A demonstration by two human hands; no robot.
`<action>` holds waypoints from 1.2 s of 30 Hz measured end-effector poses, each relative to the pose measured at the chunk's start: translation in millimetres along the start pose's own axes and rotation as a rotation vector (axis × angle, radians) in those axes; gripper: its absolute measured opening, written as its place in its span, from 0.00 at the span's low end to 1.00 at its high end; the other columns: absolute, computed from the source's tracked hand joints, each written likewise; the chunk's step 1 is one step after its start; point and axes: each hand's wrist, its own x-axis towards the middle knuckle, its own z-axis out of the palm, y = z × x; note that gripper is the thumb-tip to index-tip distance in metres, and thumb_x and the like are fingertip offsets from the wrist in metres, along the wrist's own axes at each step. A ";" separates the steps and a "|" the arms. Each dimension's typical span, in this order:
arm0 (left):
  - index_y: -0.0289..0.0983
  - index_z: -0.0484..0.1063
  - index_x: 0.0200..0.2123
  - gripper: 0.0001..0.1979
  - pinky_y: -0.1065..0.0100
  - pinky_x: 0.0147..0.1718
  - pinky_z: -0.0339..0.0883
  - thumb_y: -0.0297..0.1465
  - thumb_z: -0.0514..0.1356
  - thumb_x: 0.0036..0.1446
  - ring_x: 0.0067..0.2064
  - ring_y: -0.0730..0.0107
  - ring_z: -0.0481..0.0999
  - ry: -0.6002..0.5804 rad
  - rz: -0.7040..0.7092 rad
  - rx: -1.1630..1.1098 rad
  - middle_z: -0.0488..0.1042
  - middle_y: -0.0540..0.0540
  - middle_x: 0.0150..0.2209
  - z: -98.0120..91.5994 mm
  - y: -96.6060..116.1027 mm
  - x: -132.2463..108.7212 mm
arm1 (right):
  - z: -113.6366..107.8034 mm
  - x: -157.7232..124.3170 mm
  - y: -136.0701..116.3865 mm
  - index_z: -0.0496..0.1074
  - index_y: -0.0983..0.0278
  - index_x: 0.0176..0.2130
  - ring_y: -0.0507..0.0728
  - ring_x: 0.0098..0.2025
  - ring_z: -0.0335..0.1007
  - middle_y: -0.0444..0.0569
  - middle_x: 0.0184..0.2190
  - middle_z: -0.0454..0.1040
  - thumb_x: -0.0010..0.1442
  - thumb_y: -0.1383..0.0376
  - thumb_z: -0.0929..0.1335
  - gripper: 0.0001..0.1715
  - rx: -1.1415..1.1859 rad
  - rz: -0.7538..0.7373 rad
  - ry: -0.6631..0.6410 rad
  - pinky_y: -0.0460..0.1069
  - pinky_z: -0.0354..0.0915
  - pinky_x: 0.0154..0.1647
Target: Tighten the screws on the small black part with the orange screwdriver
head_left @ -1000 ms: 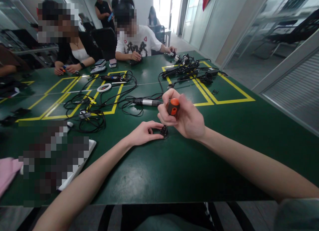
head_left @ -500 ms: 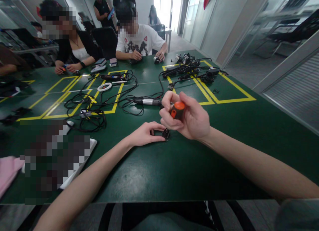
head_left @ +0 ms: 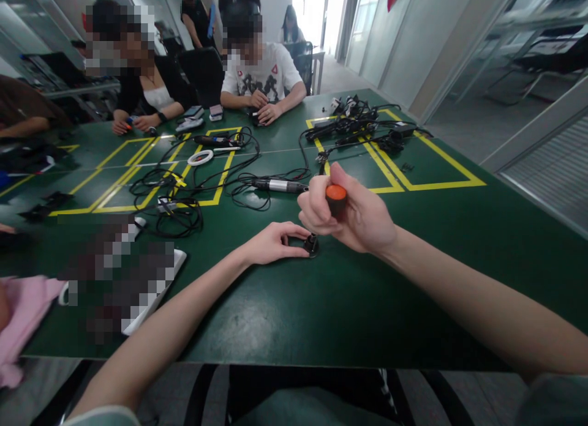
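Observation:
My left hand [head_left: 278, 243] rests on the green table, thumb and fingers closed on a small black round part [head_left: 312, 246]. Above and to the right of it, my right hand [head_left: 356, 212] is wrapped round the dark, orange-capped handle of a screwdriver [head_left: 336, 195]. The handle points up toward me, and its shaft runs down to the black part, mostly hidden by my fingers. Whether the tip sits in a screw I cannot tell. Just beyond my hands lies a silver-and-black cylindrical tool [head_left: 280, 186] with a cable.
Black cables [head_left: 184, 221] tangle at the left, near a white tape ring [head_left: 201, 158]. A heap of black devices [head_left: 344, 129] lies at the far right among yellow tape lines [head_left: 448, 185]. A blurred white-edged item [head_left: 156, 297] is near my left forearm. Co-workers sit opposite.
The screwdriver handle has turned in my right hand, and my fingers have shifted round it. My left hand keeps its hold. The camera view has shifted slightly. The co-worker opposite has brought both hands together.

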 end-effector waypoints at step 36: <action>0.35 0.83 0.57 0.25 0.68 0.40 0.71 0.38 0.75 0.58 0.46 0.62 0.81 -0.006 -0.005 0.015 0.86 0.40 0.50 0.7 -2.9 0.9 | -3.9 -1.5 4.4 0.63 0.60 0.37 0.46 0.18 0.45 0.34 0.21 0.61 0.72 0.49 0.70 0.21 0.033 -0.084 0.013 0.42 0.47 0.20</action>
